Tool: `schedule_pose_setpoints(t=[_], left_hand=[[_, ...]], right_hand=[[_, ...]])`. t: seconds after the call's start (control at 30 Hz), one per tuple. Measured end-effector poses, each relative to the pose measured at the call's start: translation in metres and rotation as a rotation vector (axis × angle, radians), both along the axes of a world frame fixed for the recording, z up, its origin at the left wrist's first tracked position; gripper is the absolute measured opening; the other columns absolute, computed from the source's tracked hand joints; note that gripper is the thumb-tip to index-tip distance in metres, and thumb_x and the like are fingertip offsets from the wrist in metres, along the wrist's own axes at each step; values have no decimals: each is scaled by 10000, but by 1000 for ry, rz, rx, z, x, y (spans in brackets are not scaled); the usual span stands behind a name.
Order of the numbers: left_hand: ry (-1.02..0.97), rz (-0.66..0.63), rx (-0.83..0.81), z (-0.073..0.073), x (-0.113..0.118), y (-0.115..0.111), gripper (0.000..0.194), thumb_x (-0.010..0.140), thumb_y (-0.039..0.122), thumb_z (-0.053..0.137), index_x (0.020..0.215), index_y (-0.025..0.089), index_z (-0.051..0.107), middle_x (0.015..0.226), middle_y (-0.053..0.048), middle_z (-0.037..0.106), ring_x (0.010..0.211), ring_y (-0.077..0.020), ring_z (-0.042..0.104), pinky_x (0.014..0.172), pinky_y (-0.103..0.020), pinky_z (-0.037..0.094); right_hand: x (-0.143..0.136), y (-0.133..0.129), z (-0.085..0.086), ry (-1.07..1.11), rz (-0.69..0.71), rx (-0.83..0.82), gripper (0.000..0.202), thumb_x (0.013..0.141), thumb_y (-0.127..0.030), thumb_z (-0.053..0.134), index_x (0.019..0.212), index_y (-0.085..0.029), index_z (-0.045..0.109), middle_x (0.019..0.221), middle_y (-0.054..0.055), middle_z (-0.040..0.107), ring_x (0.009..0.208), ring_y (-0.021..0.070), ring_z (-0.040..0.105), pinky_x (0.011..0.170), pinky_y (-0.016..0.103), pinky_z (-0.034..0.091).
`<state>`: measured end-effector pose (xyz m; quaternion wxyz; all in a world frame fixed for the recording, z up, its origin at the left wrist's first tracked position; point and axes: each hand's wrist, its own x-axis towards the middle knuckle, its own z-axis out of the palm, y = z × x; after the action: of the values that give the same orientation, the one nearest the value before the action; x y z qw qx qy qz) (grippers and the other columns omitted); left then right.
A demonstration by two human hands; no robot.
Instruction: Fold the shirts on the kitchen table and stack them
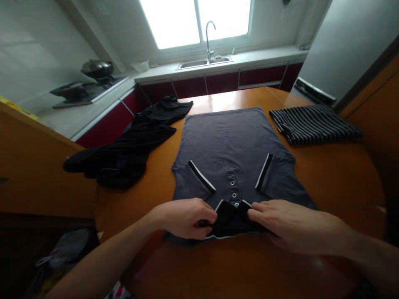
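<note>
"Where's the grey fabric polo shirt point(226, 139)?"

"Frame centre, spread front-up on the glossy orange-brown wooden tabletop point(339, 178), sleeves point(190, 182) turned inward, perhaps for neat edges."

"How is it held?"

"Bottom centre: the left hand point(191, 218) and right hand point(280, 222) each pinch one side of its black, white-edged collar point(227, 212), seemingly to keep it even and flat."

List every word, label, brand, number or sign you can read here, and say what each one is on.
None can be read.
Yellow strip on the orange-brown wooden panel at far left: any marks are too small and blurred to read.
Grey short-sleeved polo shirt with a black collar: no lettering shows.
Folded black-and-white striped cloth: no lettering shows.
</note>
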<state>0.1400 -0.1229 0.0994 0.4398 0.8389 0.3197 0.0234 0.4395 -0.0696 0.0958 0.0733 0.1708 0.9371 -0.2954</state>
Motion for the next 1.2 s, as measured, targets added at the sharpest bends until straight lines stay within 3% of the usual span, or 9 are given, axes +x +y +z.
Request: schedule_pose_setpoints(t=[0.17, 0.27, 0.47, 0.73, 0.93, 1.0, 1.07, 1.13, 1.2], left_hand=[[55, 127, -93, 2, -7, 3, 76, 859, 131, 565, 805, 183, 581, 652, 43, 547, 551, -87, 494, 509, -174, 347], [103, 242, -147, 1, -13, 5, 163, 931, 253, 544, 787, 178, 555, 629, 41, 562, 524, -83, 505, 471, -167, 331], [114, 377, -198, -6, -19, 5, 246, 975, 397, 519, 858, 183, 554, 640, 33, 593, 536, -110, 577, 479, -178, 373], [111, 388, 122, -16, -16, 8, 190, 935, 293, 607, 792, 169, 627, 740, 11, 606, 662, -120, 526, 604, -211, 357], [189, 359, 234, -15, -14, 9, 136, 927, 253, 620, 810, 184, 632, 815, -1, 626, 734, -145, 566, 657, -226, 404], [191, 369, 305, -11, -8, 5, 61, 934, 219, 597, 923, 193, 651, 930, -18, 659, 829, -161, 605, 738, -238, 456], [146, 347, 429, -9, 4, -3, 210, 964, 177, 530, 1143, 200, 638, 1182, -68, 658, 1073, -197, 611, 938, -295, 472], [106, 253, 555, -10, 18, -14, 374, 997, 190, 486, 1366, 209, 539, 1437, -104, 548, 1337, -236, 489, 1136, -391, 371], [115, 121, 628, -16, 31, -23, 504, 1013, 261, 498, 1505, 212, 405, 1568, -103, 425, 1474, -254, 338, 1224, -446, 253]], right_hand=[[4, 21, 8, -30, -79, -40, 179, 866, -160, 574, 1017, -243, 625, 987, 37, 719, 890, 231, 692, 715, 282, 440], [7, 32, 8, -79, -141, -17, 76, 889, -238, 595, 957, -244, 630, 906, 35, 725, 834, 240, 699, 651, 279, 405], [5, 42, 2, -120, -171, -31, 113, 931, -256, 534, 930, -237, 646, 831, 45, 717, 758, 227, 696, 600, 273, 366], [2, 46, -2, -120, -201, 40, 31, 880, -251, 603, 897, -245, 628, 851, 25, 713, 781, 221, 685, 619, 264, 362], [2, 48, -5, -133, -249, 112, 81, 853, -311, 666, 887, -252, 623, 835, 13, 709, 749, 220, 672, 591, 269, 329], [2, 50, -5, -145, -276, 138, 139, 824, -345, 712, 869, -254, 618, 811, 3, 701, 723, 214, 660, 574, 268, 308], [3, 53, -4, -158, -296, 141, 184, 797, -370, 746, 846, -253, 613, 796, -5, 694, 716, 208, 653, 566, 265, 297], [2, 55, -3, -172, -308, 134, 216, 775, -389, 768, 823, -248, 610, 789, -8, 689, 716, 201, 647, 563, 260, 292], [1, 56, -1, -183, -318, 124, 234, 763, -402, 777, 811, -243, 612, 789, -9, 687, 723, 195, 643, 565, 254, 293]])
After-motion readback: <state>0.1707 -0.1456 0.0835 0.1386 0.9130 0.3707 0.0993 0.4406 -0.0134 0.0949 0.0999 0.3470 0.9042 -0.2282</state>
